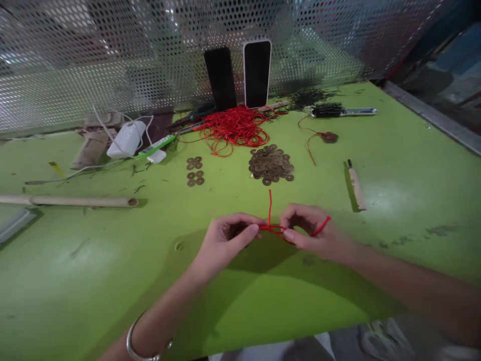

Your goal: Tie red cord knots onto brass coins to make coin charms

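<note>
A red cord (269,208) is stretched between my two hands above the green table, with a small knot and a loop in the middle. My left hand (229,235) pinches the knotted part between thumb and forefinger. On the other side my right hand (308,230) pinches the looped strands, and one cord end sticks out past its back. Another end points up, away from me. Just beyond the hands lies a pile of holed brass coins (271,164). Left of it, small coins (195,178) sit in two little groups.
Behind the coins is a tangle of red cord (236,125), with two phones (257,72) propped against a perforated metal screen (150,60). A hairbrush (341,110), a corded coin piece (329,137) and a wooden-handled tool (356,186) lie right. A bamboo tube (82,201) and white adapter (127,139) lie left.
</note>
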{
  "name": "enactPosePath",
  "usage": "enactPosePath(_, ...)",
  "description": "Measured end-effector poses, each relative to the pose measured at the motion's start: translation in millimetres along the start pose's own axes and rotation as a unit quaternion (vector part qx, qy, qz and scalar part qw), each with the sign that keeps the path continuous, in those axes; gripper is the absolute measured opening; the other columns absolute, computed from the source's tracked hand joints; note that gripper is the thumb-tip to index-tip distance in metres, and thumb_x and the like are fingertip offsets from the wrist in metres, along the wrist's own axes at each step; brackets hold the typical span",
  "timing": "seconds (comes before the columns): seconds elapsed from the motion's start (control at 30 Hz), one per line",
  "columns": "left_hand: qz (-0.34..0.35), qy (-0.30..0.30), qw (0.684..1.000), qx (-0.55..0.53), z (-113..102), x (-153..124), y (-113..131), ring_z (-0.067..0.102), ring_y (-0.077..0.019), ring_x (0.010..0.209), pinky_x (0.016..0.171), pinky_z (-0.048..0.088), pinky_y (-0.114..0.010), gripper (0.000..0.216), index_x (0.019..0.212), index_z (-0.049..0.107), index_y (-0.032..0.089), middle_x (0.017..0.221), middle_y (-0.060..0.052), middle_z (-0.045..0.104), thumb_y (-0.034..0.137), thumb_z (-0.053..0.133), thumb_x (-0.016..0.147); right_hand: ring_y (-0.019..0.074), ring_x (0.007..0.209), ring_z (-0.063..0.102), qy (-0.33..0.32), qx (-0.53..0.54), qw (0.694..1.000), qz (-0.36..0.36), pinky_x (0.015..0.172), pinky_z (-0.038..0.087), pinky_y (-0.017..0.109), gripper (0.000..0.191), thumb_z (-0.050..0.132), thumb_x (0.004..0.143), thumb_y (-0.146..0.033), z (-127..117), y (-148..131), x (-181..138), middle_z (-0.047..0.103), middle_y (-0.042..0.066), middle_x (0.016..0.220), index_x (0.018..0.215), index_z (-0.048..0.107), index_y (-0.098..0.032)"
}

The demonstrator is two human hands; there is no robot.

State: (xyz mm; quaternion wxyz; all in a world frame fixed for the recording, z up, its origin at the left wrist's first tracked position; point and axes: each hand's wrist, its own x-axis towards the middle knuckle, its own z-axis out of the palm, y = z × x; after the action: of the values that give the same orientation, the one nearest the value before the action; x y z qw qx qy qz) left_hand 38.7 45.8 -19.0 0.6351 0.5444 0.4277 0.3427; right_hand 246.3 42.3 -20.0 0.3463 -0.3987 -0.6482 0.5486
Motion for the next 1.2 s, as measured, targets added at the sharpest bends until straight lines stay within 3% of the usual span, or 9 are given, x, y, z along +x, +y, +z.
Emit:
enactPosePath(0.17,0.032,0.000,0.996,0.082,-2.1,2.2,0.5,0.056,-0.0112,0.060,0.055,0.046,-0.022,0.018,0.088,0.069,0.015,0.070,-0.004,0.064,0.032,0.066,0.082,0.0090,0.058,0.048,-0.013,-0.005,0.998,0.057,0.053,0.040,0.022,0.002,0.056,0.079,-0.019,-0.1,0.5,2.2,0.052,-0.003,0.066,0.079,0.054,-0.018)
enactPosePath(0.33,0.068,0.004,0.988,0.141,6.4,0.5,-3.4,0.060,-0.0129,0.070,0.064,0.049,-0.025,0.016,0.094,0.068,0.017,0.082,-0.005,0.069,0.028,0.064,0.084,0.0097,0.060,0.051,-0.033,0.062,0.992,0.102,0.053,0.043,0.022,0.016,0.052,0.086,-0.032,0.3,7.0,3.4,0.055,-0.002,0.072,0.092,0.055,-0.018)
enactPosePath(0.47,0.085,0.001,0.983,0.160,8.3,-0.2,-5.4,0.062,-0.0134,0.072,0.065,0.050,-0.025,0.016,0.097,0.067,0.019,0.083,-0.004,0.069,0.029,0.061,0.086,0.0088,0.056,0.050,-0.024,0.022,0.992,0.120,0.051,0.041,0.022,0.023,0.058,0.085,-0.041,0.9,8.7,3.4,0.053,-0.004,0.066,0.081,0.054,-0.019)
enactPosePath(0.7,0.145,0.024,0.974,0.175,8.8,-1.5,-6.5,0.058,-0.0111,0.069,0.062,0.050,-0.022,0.014,0.095,0.060,0.017,0.085,-0.004,0.066,0.018,0.064,0.081,0.0066,0.048,0.046,-0.001,0.139,0.978,0.157,0.046,0.037,0.020,0.036,0.069,0.075,-0.051,2.5,10.0,4.8,0.054,-0.005,0.056,0.073,0.052,-0.019)
enactPosePath(1.2,0.236,0.081,0.944,0.217,10.2,-1.9,-5.2,0.063,-0.0100,0.069,0.060,0.052,-0.019,0.007,0.080,0.062,0.015,0.079,-0.003,0.068,0.011,0.067,0.078,0.0056,0.045,0.047,-0.016,0.184,0.971,0.154,0.044,0.037,0.019,0.032,0.071,0.075,-0.044,2.2,8.5,4.2,0.055,-0.005,0.053,0.071,0.054,-0.018)
